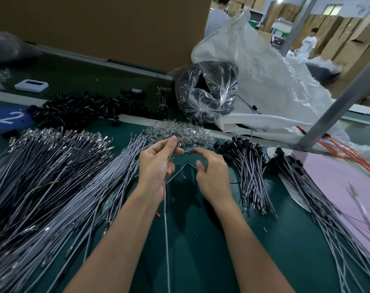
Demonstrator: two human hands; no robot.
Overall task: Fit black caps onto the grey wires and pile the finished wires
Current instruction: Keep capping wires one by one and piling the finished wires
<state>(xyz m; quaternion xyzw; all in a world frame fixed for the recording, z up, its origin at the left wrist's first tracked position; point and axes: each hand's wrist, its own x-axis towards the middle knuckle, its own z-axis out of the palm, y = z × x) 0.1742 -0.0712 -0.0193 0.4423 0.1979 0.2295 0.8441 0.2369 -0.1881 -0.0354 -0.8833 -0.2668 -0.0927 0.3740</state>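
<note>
Pinching a grey wire (165, 218) between thumb and forefinger, the left hand (156, 166) is holding its top end up at centre, probably presenting it for capping; the right hand (213, 172) is hovering beside it, fingers loosely curved, apparently empty. The wire, thin and pale, is trailing toward six o'clock; capped wires (249, 166) are lying at three o'clock.

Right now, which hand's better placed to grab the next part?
Probably right: the right hand is empty, fingers loose, while the left hand pinches a thin grey wire.
</note>
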